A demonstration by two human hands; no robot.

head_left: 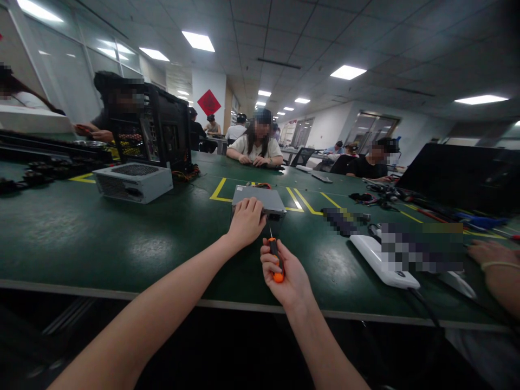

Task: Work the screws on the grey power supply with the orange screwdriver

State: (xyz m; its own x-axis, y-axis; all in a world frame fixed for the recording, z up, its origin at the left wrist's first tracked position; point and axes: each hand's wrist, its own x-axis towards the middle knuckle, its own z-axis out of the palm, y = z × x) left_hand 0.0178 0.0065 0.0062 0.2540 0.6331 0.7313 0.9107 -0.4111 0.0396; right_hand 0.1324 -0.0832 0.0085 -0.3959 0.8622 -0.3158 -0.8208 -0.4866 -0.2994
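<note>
A grey metal power supply box (266, 199) lies on the dark green table (122, 238) in front of me. My left hand (246, 221) rests on its near left corner, fingers curled over the edge. My right hand (284, 273) is closed around the orange handle of a screwdriver (276, 260), whose thin shaft points up at the box's near face.
A second power supply (132, 181) and an open black computer case (162, 130) stand at the left. A white device (384, 260) with cables lies to the right, near another person's hand (493, 257). Several people sit around the table. Yellow tape lines (300, 200) mark its surface.
</note>
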